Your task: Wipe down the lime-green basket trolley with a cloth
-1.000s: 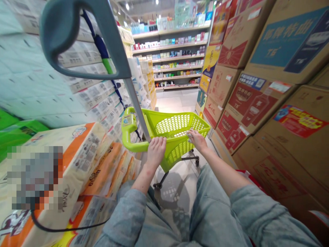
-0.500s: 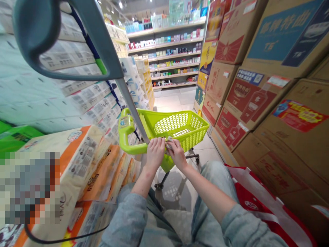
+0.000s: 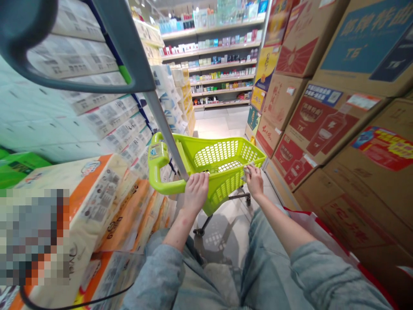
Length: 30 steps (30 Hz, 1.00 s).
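Observation:
A lime-green plastic shopping basket cart [image 3: 222, 185] with perforated sides stands in front of my knees on castors. My left hand [image 3: 196, 189] is closed over the near corner of its rim, where the green handle [image 3: 167, 186] meets the grey pole [image 3: 166, 133]. My right hand [image 3: 254, 180] is at the basket's right rim, farther along. Its fingers are bent together at the edge, with a small greyish spot at the tips that I cannot make out. Large in the upper left looms the dark grey grip [image 3: 142, 56] atop the pole.
Cardboard cartons [image 3: 351, 116] are stacked along the right side. Packs of tissue paper [image 3: 97, 206] are piled at the left. Shelves of small boxed goods [image 3: 222, 64] close off the aisle ahead. A red and white bag [image 3: 325, 228] lies beside my right leg.
My right hand has moved away from my left hand, rightward along the basket rim. My left hand stays in place. The view has shifted slightly.

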Available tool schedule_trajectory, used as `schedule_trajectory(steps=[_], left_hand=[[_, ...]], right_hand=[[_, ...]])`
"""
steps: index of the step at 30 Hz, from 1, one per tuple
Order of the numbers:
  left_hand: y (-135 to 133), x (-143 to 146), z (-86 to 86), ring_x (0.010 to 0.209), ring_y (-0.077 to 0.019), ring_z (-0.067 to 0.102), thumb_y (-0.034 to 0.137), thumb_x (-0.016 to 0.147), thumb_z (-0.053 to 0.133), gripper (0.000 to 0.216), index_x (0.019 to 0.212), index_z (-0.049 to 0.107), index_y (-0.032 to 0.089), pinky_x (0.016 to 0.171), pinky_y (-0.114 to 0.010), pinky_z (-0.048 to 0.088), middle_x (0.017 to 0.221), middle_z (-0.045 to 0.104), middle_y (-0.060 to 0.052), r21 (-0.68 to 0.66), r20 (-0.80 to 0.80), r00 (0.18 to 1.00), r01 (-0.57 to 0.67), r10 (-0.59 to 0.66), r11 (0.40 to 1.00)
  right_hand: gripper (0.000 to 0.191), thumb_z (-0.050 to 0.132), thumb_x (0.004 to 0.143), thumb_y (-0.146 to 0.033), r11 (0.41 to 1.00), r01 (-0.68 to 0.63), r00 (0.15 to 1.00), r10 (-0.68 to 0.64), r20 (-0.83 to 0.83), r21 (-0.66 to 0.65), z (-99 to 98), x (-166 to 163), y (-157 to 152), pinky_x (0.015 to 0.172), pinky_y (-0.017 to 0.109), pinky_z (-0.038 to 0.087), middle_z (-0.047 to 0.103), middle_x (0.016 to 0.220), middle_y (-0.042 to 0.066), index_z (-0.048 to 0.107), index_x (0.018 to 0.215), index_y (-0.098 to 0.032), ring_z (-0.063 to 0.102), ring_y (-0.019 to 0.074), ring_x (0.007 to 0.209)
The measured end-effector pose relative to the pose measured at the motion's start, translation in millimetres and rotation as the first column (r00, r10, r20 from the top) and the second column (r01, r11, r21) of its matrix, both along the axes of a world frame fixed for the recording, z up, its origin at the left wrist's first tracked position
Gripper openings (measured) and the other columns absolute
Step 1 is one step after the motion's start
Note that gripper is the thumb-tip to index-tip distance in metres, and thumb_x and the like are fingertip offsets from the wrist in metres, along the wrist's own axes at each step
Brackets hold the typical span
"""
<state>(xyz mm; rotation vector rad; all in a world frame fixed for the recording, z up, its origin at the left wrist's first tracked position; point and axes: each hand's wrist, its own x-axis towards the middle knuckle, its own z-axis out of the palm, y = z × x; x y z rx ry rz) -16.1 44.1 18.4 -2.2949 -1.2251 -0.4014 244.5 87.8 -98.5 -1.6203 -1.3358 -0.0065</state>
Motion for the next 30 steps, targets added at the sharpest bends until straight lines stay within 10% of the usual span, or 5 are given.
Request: schedule_trajectory(steps=[7,11,20,30], left_hand=[[-1,1,-1.6,0.103,-0.0254,0.053,0.009,0.087,0.037,0.041,0.126,0.051,0.009,0.095,-0.039,0.036,0.11,0.061,-0.015,-0.035,0.063,0.998,0.021,-0.019,0.999],[-3,1,-1.2,0.101,-0.0247,0.054,0.012,0.088,0.038,0.039,0.124,0.053,0.01,0.093,-0.039,0.038,0.107,0.062,-0.015,-0.001,0.065,0.998,0.021,-0.021,1.0],[-9,-4,-0.3,0.099,-0.0237,0.055,0.01,0.088,0.037,0.037,0.121,0.055,0.008,0.092,-0.037,0.039,0.109,0.062,-0.013,0.074,0.007,0.999,0.039,-0.04,0.997],[-8,2,-3.5,0.096,-0.0234,0.055,0.012,0.089,0.04,0.033,0.119,0.055,0.009,0.09,-0.037,0.04,0.104,0.062,-0.013,0.075,0.032,1.0,0.0,-0.002,0.997]], right_hand=[[0.042,0.03,0.094,-0.039,0.984,-0.086,0.988,0.104,-0.112,0.156,37.4,-32,-3,0.095,0.038,0.042,0.056,0.115,0.012,0.056,0.12,-0.017,0.052,0.021,0.109],[0.042,0.028,0.096,-0.039,0.959,-0.268,0.959,0.257,0.124,0.088,51.3,-74,1,0.101,0.041,0.033,0.057,0.123,0.007,0.058,0.121,-0.024,0.044,0.0223,0.117],[0.036,0.036,0.095,-0.038,0.978,-0.199,0.916,0.206,0.344,-0.057,39.0,-45,19,0.103,0.043,0.028,0.063,0.117,0.007,0.067,0.105,-0.023,0.048,0.0226,0.113],[0.038,0.032,0.096,-0.033,0.956,-0.279,0.956,0.268,0.122,0.087,44.7,-67,7,0.095,0.039,0.041,0.064,0.107,0.009,0.068,0.098,-0.02,0.053,0.0216,0.104]])
